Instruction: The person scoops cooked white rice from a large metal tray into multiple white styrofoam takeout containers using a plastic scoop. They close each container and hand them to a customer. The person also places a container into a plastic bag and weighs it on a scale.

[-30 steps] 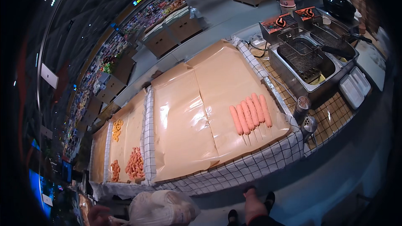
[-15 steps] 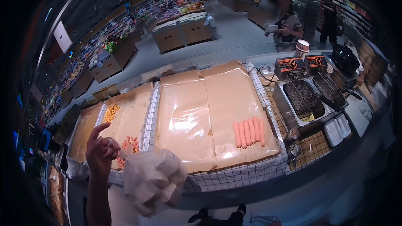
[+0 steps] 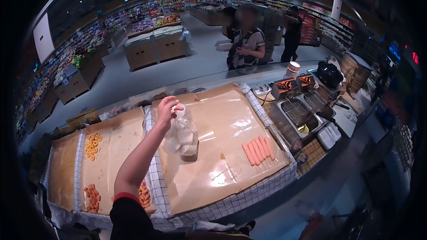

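My left hand (image 3: 168,112) reaches forward from the lower left, with a dark, red-edged sleeve at the elbow. Its fingers are closed round the gathered top of a translucent white plastic bag (image 3: 181,135). Pale, bulky shapes show through the plastic, but I cannot make out what they are. The bag hangs over the left part of a wide display tray (image 3: 195,191) lined with brown paper. Farther right on this paper, several pink sausages on sticks (image 3: 259,150) lie side by side. My right hand is not in view.
Left of the wide tray, a narrower tray (image 3: 113,135) holds yellow rings (image 3: 92,146) and reddish pieces (image 3: 92,198). Checked cloth strips (image 3: 156,173) divide the trays. Fryers (image 3: 296,113), a white foam box (image 3: 329,135) and paper cups (image 3: 292,69) stand at right. A person (image 3: 249,46) stands beyond the counter.
My left hand has carried the bag forward and right, from the near edge to above the wide tray. The view has shifted, and the person across the counter now appears farther left.
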`<state>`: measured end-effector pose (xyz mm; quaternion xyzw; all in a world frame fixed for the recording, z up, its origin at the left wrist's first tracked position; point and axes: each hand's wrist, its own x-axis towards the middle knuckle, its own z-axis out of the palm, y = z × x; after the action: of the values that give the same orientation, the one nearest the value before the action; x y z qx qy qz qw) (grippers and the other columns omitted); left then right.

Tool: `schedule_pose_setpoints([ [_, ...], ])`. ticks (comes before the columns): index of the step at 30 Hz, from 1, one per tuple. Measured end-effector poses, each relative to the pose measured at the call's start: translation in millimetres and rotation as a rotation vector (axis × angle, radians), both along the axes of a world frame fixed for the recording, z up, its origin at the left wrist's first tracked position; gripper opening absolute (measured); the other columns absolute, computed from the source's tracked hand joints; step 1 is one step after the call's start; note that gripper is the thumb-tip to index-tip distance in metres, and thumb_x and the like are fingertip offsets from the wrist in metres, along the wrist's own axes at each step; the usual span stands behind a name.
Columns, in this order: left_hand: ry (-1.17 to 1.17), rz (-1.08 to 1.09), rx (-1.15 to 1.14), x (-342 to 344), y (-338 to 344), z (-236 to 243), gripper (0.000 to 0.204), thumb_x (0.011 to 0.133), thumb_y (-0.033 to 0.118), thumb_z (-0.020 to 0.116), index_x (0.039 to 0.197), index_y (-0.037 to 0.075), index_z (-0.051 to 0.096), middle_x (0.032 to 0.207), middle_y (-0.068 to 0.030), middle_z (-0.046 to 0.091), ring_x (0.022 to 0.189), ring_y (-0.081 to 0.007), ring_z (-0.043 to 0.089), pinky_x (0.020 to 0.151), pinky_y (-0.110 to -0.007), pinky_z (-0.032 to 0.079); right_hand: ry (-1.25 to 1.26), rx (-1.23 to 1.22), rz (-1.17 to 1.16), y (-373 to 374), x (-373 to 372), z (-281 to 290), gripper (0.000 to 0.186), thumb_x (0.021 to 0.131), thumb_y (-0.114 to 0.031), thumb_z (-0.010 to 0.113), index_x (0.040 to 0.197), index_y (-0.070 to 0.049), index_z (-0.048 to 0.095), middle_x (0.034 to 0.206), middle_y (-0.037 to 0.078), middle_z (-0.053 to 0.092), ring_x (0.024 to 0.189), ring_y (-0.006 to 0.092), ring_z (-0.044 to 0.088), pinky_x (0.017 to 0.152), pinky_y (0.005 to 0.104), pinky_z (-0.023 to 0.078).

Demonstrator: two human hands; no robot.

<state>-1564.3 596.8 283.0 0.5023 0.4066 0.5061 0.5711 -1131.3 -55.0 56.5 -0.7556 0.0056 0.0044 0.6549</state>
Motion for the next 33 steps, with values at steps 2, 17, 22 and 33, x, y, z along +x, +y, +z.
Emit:
schedule_pose_setpoints([
  [2, -0.021, 0.031, 0.004, 11.7, 46.7, -17.4, 0.049, 0.087, 0.018, 0.067, 0.13, 0.003, 0.05, 0.087, -0.0121, 0.068, 0.062, -0.011, 0.063, 0.051, -0.027, 0.038, 0.035, 0.065, 0.001, 6.3, -29.0, 24.3, 0.03, 0.096, -0.025, 0.054, 0.074, -0.004, 0.053, 0.073, 0.003, 0.054, 0.068, 0.0119, 0.054, 0.06, 0.0273, 0.046],
  [17, 0.068, 0.364, -0.098, -4.8, 208.5, -141.0, 0.048, 0.078, 0.006, 0.074, 0.122, -0.003, 0.059, 0.095, -0.0117, 0.068, 0.076, -0.0182, 0.068, 0.063, -0.029, 0.051, -0.314, -0.608, 0.427, 99.1, -148.4, 165.3, 0.024, 0.089, -0.02, 0.059, 0.103, -0.003, 0.068, 0.091, 0.021, 0.064, 0.082, 0.0411, 0.059, 0.074, 0.0513, 0.046],
  [22, 0.399, 0.541, -0.015, -100.2, 220.3, -179.0, 0.046, 0.075, 0.008, 0.073, 0.119, -0.001, 0.062, 0.109, -0.0174, 0.067, 0.098, -0.0286, 0.065, 0.086, -0.037, 0.05, -0.369, -0.364, 0.678, 180.6, -163.3, 184.9, 0.019, 0.095, -0.016, 0.047, 0.08, -0.006, 0.051, 0.075, 0.002, 0.053, 0.072, 0.0111, 0.052, 0.066, 0.0273, 0.044],
  [33, -0.059, -0.79, -0.613, 13.2, -96.2, -129.8, 0.049, 0.101, 0.035, 0.053, 0.14, 0.007, 0.048, 0.123, -0.0112, 0.062, 0.11, -0.0193, 0.06, 0.094, -0.038, 0.049, 0.853, 0.656, 0.838, 307.1, -174.2, 170.2, 0.026, 0.102, -0.019, 0.05, 0.114, 0.002, 0.061, 0.101, 0.011, 0.068, 0.088, 0.0195, 0.068, 0.08, 0.0344, 0.056],
])
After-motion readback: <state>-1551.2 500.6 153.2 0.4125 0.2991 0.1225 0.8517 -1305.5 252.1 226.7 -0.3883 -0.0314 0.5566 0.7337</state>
